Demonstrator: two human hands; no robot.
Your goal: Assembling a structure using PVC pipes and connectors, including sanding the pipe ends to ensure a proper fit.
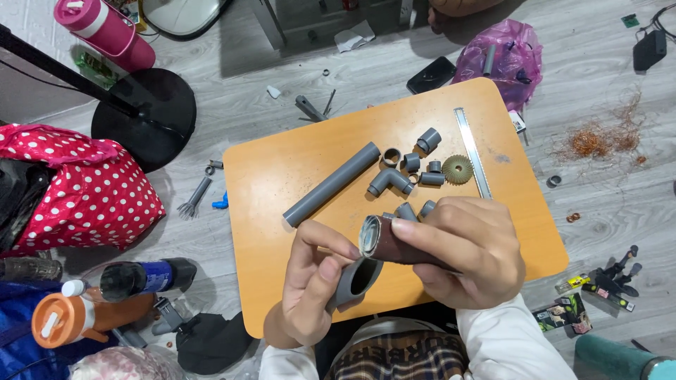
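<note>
Here, the small orange wooden table (282,183) with rounded corners leaves bare room along its left edge and front corner. Just over its near edge, the left hand (310,281) is clamped around a short grey plastic pipe fitting (355,279), open mouth upward. The right hand (468,257) grips a rolled, reddish-brown sheet of sandpaper (394,243), touching the fitting's rim. On the table's middle lie a long grey plastic pipe (331,184), a grey elbow joint (389,181) and a steel ruler (472,151). Right of the table, small dark packages (567,313) lie on the floor.
</note>
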